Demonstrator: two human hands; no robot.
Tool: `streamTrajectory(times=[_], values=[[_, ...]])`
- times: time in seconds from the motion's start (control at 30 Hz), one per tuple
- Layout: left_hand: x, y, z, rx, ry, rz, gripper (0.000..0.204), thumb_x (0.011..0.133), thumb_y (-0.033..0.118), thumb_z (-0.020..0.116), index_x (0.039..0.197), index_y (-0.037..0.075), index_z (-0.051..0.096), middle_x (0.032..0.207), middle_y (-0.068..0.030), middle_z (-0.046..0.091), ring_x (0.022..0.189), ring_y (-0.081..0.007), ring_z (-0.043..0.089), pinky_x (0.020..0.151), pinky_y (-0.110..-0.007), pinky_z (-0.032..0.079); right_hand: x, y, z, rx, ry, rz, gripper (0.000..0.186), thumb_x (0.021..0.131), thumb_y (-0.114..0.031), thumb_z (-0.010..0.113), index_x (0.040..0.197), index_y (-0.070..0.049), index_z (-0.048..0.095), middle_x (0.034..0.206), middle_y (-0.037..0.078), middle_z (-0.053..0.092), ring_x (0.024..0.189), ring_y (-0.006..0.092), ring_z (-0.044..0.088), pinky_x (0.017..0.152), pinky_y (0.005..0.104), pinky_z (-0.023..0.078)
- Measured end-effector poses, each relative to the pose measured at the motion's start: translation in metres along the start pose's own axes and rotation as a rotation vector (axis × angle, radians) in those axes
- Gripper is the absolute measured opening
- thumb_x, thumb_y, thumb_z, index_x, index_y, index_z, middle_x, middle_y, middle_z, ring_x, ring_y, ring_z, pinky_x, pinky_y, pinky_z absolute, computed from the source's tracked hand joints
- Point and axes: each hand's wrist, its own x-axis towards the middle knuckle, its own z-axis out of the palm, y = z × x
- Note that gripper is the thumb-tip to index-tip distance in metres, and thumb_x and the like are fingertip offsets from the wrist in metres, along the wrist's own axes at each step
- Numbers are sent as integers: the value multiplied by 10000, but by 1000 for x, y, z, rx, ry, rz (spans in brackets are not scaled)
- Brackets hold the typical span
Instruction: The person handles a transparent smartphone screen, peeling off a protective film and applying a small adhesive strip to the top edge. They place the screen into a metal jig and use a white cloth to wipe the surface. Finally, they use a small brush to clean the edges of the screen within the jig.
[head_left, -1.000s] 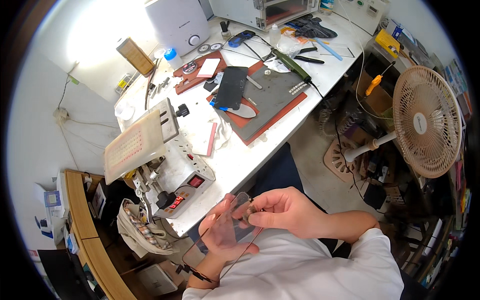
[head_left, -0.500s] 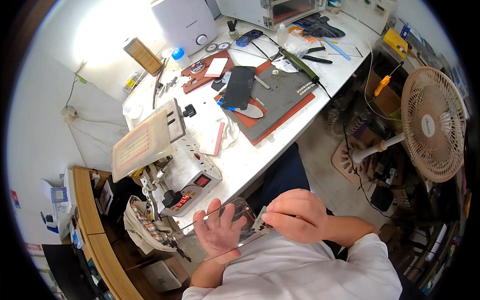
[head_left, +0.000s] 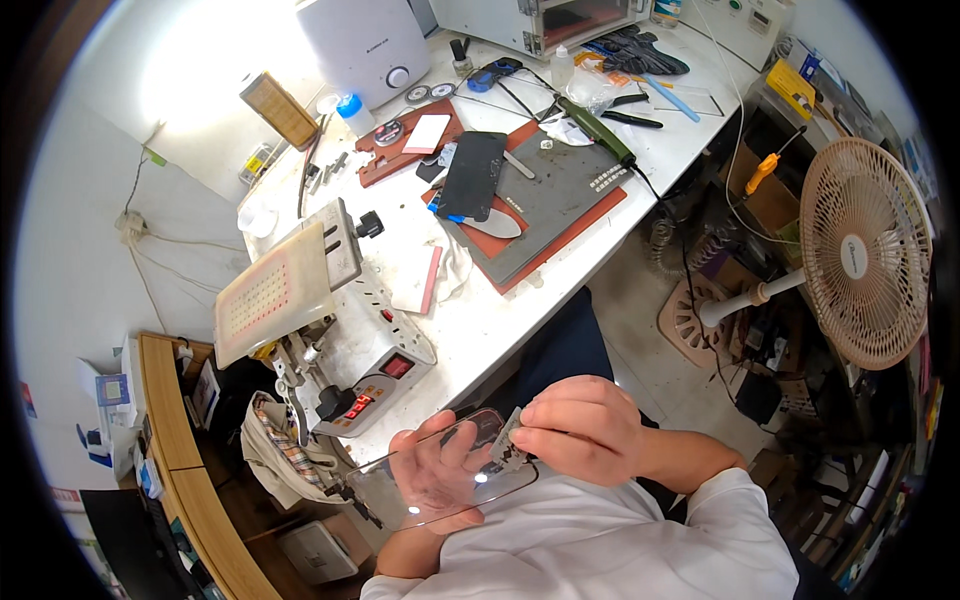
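Close to my chest, my left hand (head_left: 437, 478) lies palm up under a clear, thin glass panel (head_left: 400, 490) with rounded corners and holds it flat. My right hand (head_left: 582, 428) is closed around a small metal tool (head_left: 508, 445) whose tip rests on the panel's right end. Both hands sit below the front edge of the white workbench (head_left: 500, 320). The tool's working end is mostly hidden by my fingers.
A grey machine with red displays and a tilted perforated plate (head_left: 340, 320) stands at the bench's left. A grey and red work mat (head_left: 560, 195) carries a black phone (head_left: 472, 175). A standing fan (head_left: 860, 265) is to the right; a wooden shelf (head_left: 175, 460) to the left.
The panel has tilted from near upright to lying flat over my left palm. My right hand shifted right to the panel's end. The view has swung slightly toward the bench.
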Motion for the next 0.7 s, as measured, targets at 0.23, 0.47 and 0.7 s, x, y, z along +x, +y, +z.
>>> streamTrajectory(times=[0.23,0.47,0.7], values=[[-8,-4,-1,-49,43,28,1125,795,1,885,1612,210,139,1664,-242,183,1536,-372,323,1184,-522,440,-1,1,1,-11,1,-4,287,748,-64,742,1028,1,753,1008,96,708,820,222,688,623,288,580],[-4,-1,3,-50,13,9,1111,785,-8,891,1594,200,159,1660,-243,192,1527,-385,339,1178,-536,442,1,3,0,-14,-4,6,292,743,-62,745,1028,5,751,1012,97,707,833,226,696,631,292,581],[1,1,4,-44,-86,-46,1097,788,-1,886,1606,149,170,1651,-225,217,1531,-414,317,1174,-572,430,3,4,-6,-1,-67,115,297,739,-10,751,1036,-14,736,1025,108,713,829,225,697,646,305,575]])
